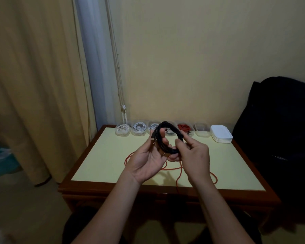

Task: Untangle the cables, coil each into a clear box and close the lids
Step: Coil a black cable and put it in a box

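Now the left hand [146, 161] grips the black cable coil [166, 136] at 9 o'clock, right hand [192, 155] pinching at 4. Beneath, the red cable [179, 175] sprawls on the table [104, 155]; clear boxes [139, 129] line 12 o'clock, white lids [221, 133] at 1.

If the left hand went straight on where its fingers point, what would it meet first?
Likely the clear boxes lined along the table's far edge, though depth is unclear; the left hand holds the black cable.
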Tool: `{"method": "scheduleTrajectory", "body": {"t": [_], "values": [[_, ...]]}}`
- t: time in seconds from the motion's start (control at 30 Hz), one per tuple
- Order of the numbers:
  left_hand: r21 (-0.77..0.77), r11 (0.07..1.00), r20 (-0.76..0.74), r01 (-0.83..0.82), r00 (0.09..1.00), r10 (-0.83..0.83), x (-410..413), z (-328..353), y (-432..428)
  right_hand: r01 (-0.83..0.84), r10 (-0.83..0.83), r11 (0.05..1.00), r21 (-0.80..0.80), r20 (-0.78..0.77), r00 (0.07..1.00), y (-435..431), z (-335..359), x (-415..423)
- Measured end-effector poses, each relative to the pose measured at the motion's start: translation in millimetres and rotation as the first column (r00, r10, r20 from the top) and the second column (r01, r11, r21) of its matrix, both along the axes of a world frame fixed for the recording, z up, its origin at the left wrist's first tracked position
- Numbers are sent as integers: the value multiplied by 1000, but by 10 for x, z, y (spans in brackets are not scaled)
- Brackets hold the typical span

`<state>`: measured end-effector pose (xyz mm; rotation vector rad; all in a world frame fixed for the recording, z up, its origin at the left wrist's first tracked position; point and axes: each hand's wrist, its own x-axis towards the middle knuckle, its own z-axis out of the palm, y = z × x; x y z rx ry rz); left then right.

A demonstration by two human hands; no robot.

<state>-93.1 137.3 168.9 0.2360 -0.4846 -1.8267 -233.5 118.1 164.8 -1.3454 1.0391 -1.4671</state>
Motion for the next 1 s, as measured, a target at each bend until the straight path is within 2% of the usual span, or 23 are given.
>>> {"method": "scheduleTrajectory", "body": {"t": [0.13,0.2,0.27,0.3,0.33,0.37,0.4,0.43,0.53,0.57,0.6,0.7,0.73,0.9,1.0], "values": [[-28,997,14,-72,997,72,-21,18,-28,-12,12,1000,-5,-7,1000,8,6,11],[-22,979,128,-205,970,206,-41,84,-21,-3,3,1000,-16,-31,1000,4,-4,6],[-94,940,313,-328,887,340,-21,149,-13,12,-13,1000,-25,-45,999,-4,-8,-9],[-158,911,438,-382,800,411,3,164,-17,13,-14,1000,-25,-46,999,-10,-9,-20],[-235,869,575,-436,659,486,44,143,-39,4,-5,1000,-20,-42,999,-15,-8,-28],[-312,823,691,-474,481,539,74,124,-51,-14,14,1000,-11,-37,999,-22,-11,-32],[-386,778,754,-495,317,575,97,83,-79,-39,39,999,-3,-32,999,-31,-14,-33],[-428,746,781,-510,206,589,108,41,-110,-65,65,998,5,-30,997,-43,-21,-27],[-494,681,809,-540,2,588,107,-122,-245,-134,135,990,35,-24,991,-116,-90,-15],[-497,695,816,-519,-9,578,103,-160,-298,-152,153,987,49,-19,988,-154,-129,-22],[-462,735,823,-496,68,564,96,-199,-352,-162,163,985,64,-20,986,-200,-174,-41],[-255,892,767,-373,485,421,68,-357,-494,-136,143,985,105,-65,988,-380,-346,-150],[-223,918,750,-327,544,376,70,-426,-543,-120,130,986,120,-82,988,-447,-412,-197],[-86,984,664,-154,728,172,108,-729,-829,-79,110,981,178,-170,979,-724,-708,-347],[-56,992,696,-117,707,123,115,-868,-1031,-62,106,974,219,-196,975,-871,-809,-393]]}}
